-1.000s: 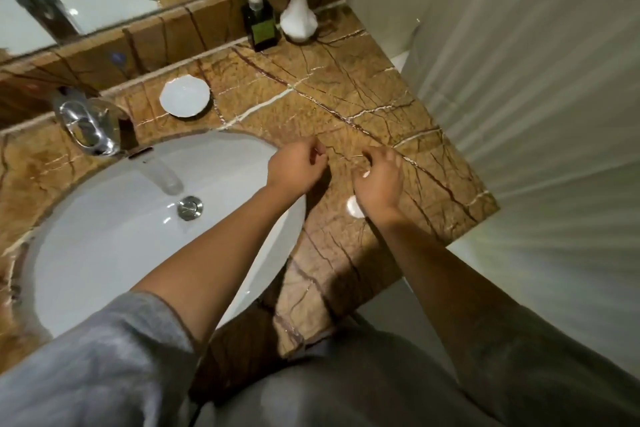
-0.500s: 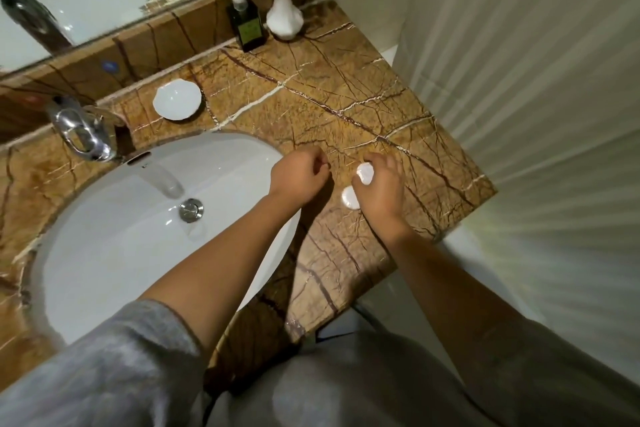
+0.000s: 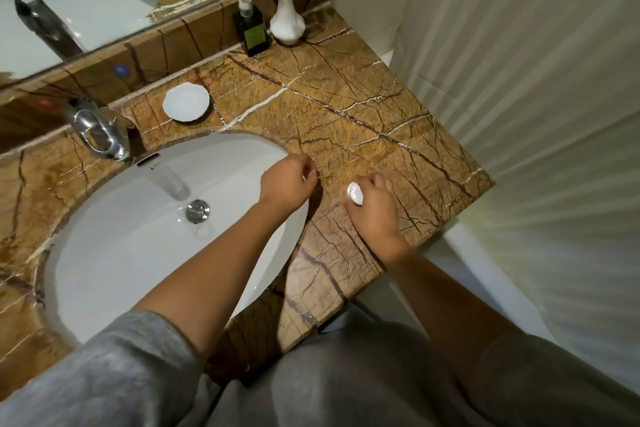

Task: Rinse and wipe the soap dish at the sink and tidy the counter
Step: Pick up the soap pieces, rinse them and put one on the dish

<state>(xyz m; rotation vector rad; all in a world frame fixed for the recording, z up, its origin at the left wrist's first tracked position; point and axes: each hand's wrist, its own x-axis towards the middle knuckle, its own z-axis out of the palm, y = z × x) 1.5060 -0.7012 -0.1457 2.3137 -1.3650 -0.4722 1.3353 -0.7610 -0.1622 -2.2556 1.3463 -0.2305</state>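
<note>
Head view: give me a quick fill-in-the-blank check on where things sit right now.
1. The white dish sits on the counter, empty, between the faucet and the ____ bottle.
2. The small white object is held in the ____ hand.
3. The vase stands beside the pump bottle, on the side away from the ____.
4. The left hand is closed over the ____ edge of the basin.

Missing words: pump; right; faucet; right
</note>
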